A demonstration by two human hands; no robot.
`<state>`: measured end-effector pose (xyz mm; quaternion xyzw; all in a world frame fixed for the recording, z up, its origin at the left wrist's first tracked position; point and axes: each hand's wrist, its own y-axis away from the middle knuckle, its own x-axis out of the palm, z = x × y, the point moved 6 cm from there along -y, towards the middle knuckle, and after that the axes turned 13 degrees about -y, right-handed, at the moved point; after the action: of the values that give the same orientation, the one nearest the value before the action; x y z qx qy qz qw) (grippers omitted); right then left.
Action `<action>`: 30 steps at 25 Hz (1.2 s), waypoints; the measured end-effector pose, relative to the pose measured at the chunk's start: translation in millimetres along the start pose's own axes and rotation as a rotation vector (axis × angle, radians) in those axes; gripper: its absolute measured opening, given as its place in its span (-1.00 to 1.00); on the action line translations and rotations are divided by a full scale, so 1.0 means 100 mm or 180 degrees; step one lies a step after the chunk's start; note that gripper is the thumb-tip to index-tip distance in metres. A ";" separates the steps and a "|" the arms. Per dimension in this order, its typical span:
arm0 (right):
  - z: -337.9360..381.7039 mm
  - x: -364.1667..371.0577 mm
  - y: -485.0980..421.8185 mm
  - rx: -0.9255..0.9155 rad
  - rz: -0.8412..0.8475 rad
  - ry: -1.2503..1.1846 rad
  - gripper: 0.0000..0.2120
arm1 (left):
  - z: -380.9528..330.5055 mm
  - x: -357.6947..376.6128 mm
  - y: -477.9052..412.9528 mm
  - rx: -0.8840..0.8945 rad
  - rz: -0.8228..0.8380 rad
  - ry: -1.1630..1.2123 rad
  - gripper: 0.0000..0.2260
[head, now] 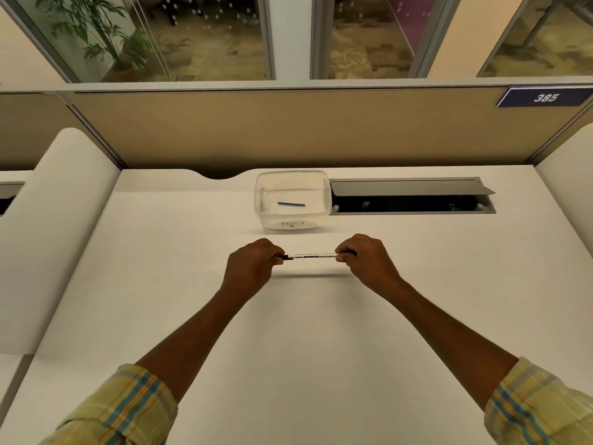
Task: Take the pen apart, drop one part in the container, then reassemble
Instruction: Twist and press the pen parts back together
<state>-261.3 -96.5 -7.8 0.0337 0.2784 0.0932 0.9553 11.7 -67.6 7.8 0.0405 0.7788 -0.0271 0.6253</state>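
pen (pixel 313 256): thin straight rod, white barrel w/ dark print, dark bits at both ends; long axis runs left-right, about level, held just above desk, shadow strip on the surface under it; which end is the tip can't tell
left hand (pixel 253 266): curled closed round pen's left end, fingertips pinching the dark section, knuckles up
right hand (pixel 365 260): curled closed round pen's right end, dark end poking out past the fingers
container (pixel 292 200): clear plastic tub, rounded-rect, soft corners, no lid on, handwritten "RECYCLE" on near wall; sits on desk beyond the hands, apart from them, just left of cable slot
part (pixel 291 204): short thin blue stick lying flat on tub floor, axis left-right, roughly parallel to pen
clips (pixel 263 199): small wiry silvery bits at tub's left wall, too small to be sure
desk (pixel 160 284): matte white, smooth, rounded notch at back edge
cable slot (pixel 412 195): grey metal flap propped open over dark recess
partition (pixel 288 130): tan fabric panel behind desk, blue tag "385" at right
sleeves (pixel 122 409): yellow plaid w/ blue stripes, pushed up both forearms
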 end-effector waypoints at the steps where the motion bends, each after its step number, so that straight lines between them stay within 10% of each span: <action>1: -0.05 0.03 -0.04 0.0026 0.0018 0.0021 -0.92 | 0.00 0.06 -0.03 0.0003 0.0058 -0.0045 -0.85; 30: -0.43 0.40 -0.14 0.0357 0.0277 0.0688 -0.85 | 0.06 0.66 -0.14 0.0035 0.0524 -0.0251 -0.77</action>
<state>-249.2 -102.3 -66.9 0.0890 0.3828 0.1220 0.9114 2.1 -80.3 -57.8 0.1067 0.7475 0.0185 0.6554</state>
